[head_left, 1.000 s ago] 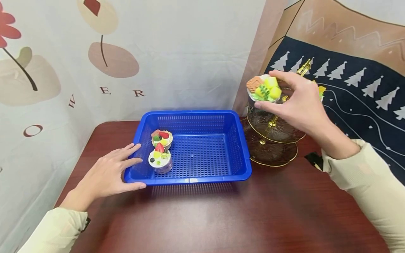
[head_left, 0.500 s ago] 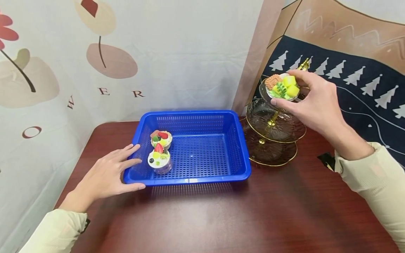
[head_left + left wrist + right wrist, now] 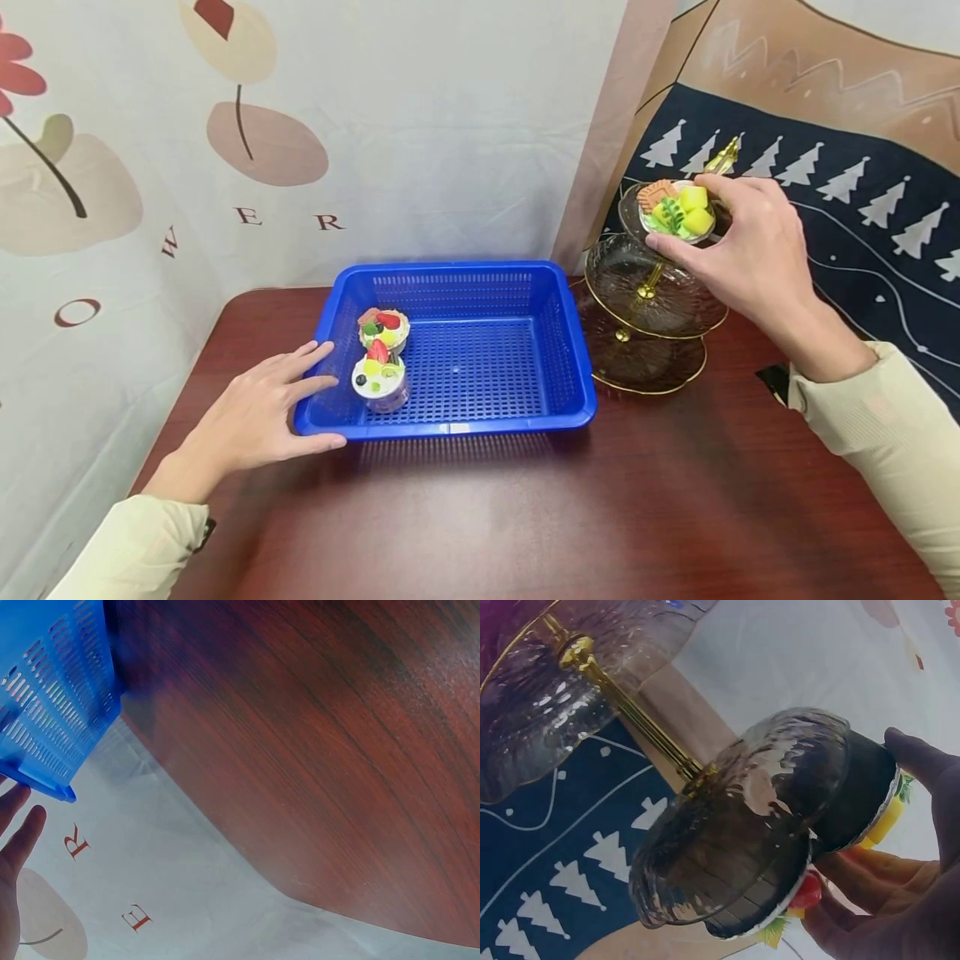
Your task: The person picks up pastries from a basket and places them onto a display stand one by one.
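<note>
My right hand [image 3: 757, 250] grips a toy dessert cup [image 3: 675, 210] between thumb and fingers, at the top plate of a glass tiered stand [image 3: 630, 312] with gold trim. Biscuit, yellow fruit and green leaf top this cup. From below, the right wrist view has its dark side [image 3: 859, 791] against the clear top plate [image 3: 795, 742], beside a second dark cup [image 3: 761, 904] with a red topping. My left hand [image 3: 258, 408] rests with spread fingers at the left rim of a blue basket [image 3: 450, 429]. Two fruit-topped dessert cups, one white [image 3: 381, 387], one behind it [image 3: 385, 327], stand inside.
The stand is right of the basket on a dark red wooden table [image 3: 480, 517]. Its lower plates spread wider than the top one. A printed white curtain [image 3: 450, 133] hangs behind, with a navy tree-patterned cloth [image 3: 825, 217] at the right.
My right hand has moved right with the dessert cup, from above the lower plates to the top plate, and lowered it slightly. The left hand and basket have stayed put.
</note>
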A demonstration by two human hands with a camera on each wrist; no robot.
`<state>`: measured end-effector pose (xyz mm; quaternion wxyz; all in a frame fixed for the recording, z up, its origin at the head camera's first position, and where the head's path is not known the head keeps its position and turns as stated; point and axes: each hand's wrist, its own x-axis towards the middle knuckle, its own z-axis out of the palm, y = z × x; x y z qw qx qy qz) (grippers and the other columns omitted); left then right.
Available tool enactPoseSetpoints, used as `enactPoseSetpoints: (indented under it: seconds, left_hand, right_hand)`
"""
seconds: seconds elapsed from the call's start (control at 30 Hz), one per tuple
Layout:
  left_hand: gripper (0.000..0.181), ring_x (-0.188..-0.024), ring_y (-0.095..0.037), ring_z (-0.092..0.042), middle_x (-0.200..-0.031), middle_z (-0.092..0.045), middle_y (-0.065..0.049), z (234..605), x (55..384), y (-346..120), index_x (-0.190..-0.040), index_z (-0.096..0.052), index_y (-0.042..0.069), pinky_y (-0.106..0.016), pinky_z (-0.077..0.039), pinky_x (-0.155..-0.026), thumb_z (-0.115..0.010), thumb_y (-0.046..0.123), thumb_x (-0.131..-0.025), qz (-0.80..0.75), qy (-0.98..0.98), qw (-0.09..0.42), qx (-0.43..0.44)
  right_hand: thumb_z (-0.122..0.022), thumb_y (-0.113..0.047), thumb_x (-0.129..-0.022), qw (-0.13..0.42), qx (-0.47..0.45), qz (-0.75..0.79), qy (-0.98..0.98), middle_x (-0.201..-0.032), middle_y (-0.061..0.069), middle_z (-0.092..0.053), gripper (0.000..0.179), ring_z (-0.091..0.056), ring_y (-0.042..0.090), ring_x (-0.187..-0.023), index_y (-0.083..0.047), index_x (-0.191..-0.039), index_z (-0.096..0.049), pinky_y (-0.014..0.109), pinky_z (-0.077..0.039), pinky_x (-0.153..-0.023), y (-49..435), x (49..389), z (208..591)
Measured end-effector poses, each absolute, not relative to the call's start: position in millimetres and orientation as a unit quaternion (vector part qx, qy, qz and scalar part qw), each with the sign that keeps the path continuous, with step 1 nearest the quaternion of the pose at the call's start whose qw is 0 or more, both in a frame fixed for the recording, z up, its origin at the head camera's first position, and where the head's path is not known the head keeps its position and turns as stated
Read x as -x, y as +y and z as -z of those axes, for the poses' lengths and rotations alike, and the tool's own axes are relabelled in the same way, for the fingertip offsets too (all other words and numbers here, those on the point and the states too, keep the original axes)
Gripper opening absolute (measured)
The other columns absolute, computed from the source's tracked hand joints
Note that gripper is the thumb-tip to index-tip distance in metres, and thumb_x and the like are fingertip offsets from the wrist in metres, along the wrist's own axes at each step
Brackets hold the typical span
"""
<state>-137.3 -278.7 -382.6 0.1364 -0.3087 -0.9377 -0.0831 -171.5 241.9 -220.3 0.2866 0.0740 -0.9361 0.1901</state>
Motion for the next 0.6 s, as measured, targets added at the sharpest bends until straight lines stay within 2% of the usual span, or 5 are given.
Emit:
enactPoseSetpoints:
  seconds: [0.13,0.4,0.6]
  left_hand:
    - [0.076,-0.133,-0.038,-0.048,-0.147,-0.051,-0.012,382.3,137.4,-278.5,-0.112,-0.075,0.014,-0.062,-0.046,-0.097,-0.073,0.075,-0.067,0.081,-0.940,0.129,0.305]
    - [0.077,-0.133,-0.039,-0.048,-0.148,-0.051,-0.011,383.5,138.0,-278.7,-0.114,-0.075,0.014,-0.063,-0.046,-0.097,-0.073,0.075,-0.067,0.081,-0.942,0.126,0.301]
    - [0.077,-0.133,-0.038,-0.048,-0.148,-0.051,-0.011,383.1,138.0,-278.7,-0.113,-0.075,0.014,-0.062,-0.046,-0.097,-0.073,0.075,-0.067,0.082,-0.941,0.128,0.302]
  right_hand:
    - [-0.086,-0.038,-0.074,0.285,-0.075,-0.184,-0.938,-0.126,0.027,-0.060,0.075,-0.044,0.039,-0.129,0.001,-0.133,-0.060,0.064,-0.036,-0.100,244.1,173.6,223.4]
    - [-0.083,-0.040,-0.076,0.285,-0.087,-0.156,-0.942,-0.128,0.023,-0.060,0.074,-0.040,0.035,-0.134,0.000,-0.133,-0.059,0.065,-0.035,-0.100,243.5,174.8,225.7]
    - [-0.084,-0.039,-0.075,0.305,-0.114,-0.142,-0.935,-0.122,0.025,-0.060,0.070,-0.043,0.039,-0.126,0.004,-0.126,-0.061,0.059,-0.037,-0.101,242.5,176.7,229.1]
